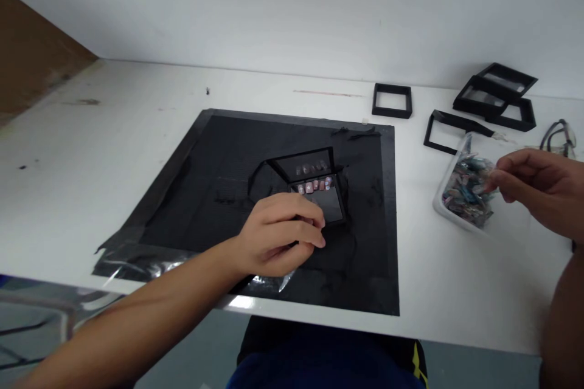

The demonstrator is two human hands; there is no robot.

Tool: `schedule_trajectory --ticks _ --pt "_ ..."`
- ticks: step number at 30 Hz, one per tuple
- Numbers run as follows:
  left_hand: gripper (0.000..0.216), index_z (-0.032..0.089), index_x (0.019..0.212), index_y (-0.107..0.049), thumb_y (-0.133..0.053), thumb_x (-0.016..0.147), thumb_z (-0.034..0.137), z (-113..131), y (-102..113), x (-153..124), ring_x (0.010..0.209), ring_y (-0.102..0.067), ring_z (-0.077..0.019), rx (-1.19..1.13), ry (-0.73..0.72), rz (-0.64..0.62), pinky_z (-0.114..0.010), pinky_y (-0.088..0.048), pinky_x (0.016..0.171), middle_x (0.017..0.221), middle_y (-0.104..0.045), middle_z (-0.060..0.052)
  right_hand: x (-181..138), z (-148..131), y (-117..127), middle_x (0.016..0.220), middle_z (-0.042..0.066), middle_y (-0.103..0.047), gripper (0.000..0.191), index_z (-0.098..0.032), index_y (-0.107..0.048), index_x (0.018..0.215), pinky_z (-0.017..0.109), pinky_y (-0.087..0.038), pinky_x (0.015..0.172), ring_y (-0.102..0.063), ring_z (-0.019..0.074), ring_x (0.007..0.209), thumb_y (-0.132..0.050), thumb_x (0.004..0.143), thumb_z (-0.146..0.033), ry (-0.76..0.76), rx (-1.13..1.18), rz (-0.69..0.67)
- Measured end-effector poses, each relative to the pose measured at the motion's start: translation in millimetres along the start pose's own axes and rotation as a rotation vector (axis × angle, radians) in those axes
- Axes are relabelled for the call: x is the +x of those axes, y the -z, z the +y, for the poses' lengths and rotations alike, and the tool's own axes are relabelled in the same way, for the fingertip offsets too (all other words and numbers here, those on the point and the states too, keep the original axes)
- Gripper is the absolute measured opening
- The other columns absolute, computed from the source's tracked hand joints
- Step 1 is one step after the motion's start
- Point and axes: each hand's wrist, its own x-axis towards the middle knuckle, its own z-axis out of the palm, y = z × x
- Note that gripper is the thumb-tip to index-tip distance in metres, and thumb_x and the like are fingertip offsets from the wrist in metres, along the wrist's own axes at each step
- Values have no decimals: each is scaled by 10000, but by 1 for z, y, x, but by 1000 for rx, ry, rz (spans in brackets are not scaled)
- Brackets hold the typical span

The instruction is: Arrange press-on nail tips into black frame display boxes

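Left forearm (159, 313) slants, grip (283, 234) curled by a glossy hinged case (329, 202).

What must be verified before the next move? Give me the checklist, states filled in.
1. Black hinged case open, lid raised: ok.
2. Case resting on the black mat: ok.
3. Row of press-on nails visible inside the case: ok.
4. View of the case unobstructed: not ok; the left hand covers its near-left part.
5. Right hand at the white plastic tub: ok, fingers over its right side.
6. Right fingers gripping one piece only: cannot tell; too blurred.
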Motion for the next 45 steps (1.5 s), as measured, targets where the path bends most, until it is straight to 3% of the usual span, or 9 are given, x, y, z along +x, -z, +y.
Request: schedule_trajectory --ticks 8,15,18,22,27,32,37,45 --pt "187 163 780 -649 -572 753 -5 0 -2 -1 668 -646 -105 -34 -16 0 -246 -565 603 819 -645 -32 -2 -3 -1 774 51 -694 366 -238 -655 978 225 -432 455 -588 136 615 -764 798 -538 71 141 21" --pt "192 181 786 -644 -564 750 10 1 -1 -2 655 -643 -104 -28 -12 0 -243 -557 605 809 -659 -22 -5 -7 -3 743 31 -655 205 -263 -590 938 293 -408 470 -556 151 592 -707 888 -424 177 401 -69" --pt "191 193 798 -639 -555 762 26 1 -2 -3 653 -647 -96 -17 -26 -8 -234 -552 613 805 -666 -8 -12 -26 -13 695 12 -613 187 -278 -582 965 297 -380 453 -523 153 553 -686 904 -421 201 545 -147" --pt "177 201 806 -648 -571 765 46 0 -4 -5 687 -656 -107 2 -49 55 -243 -562 640 848 -670 -21 -32 -71 -43 566 -36 -488 97 -297 -585 932 279 -334 428 -413 125 466 -618 939 -388 289 783 -221" --pt "182 213 820 -642 -570 759 58 -1 -5 -5 709 -634 -107 47 -49 199 -250 -567 677 910 -677 -36 -62 -115 -90 507 -51 -420 79 -334 -592 966 274 -248 397 -328 122 414 -531 976 -383 296 946 -567" --pt "136 208 986 -632 -662 854 224 5 -4 -4 840 -691 -87 -7 29 245 -210 -587 797 909 -716 -14 -81 -129 -120 544 -58 -407 113 -318 -611 940 258 -245 444 -334 108 464 -560 985 -408 150 1011 -782" --pt "214 220 1032 -679 -682 903 390 9 -2 -6 841 -711 -68 -88 59 167 -187 -577 809 903 -759 12 -82 -129 -137 559 -60 -434 115 -306 -628 935 258 -263 467 -326 101 470 -592 968 -410 153 987 -780" --pt "63 188 929 -735 -707 881 219 15 4 -5 829 -700 -76 -478 177 96 -202 -589 813 911 -769 -13 -81 -126 -139 550 -47 -489 153 -301 -664 891 259 -250 453 -324 97 447 -636 936 -445 144 898 -728"
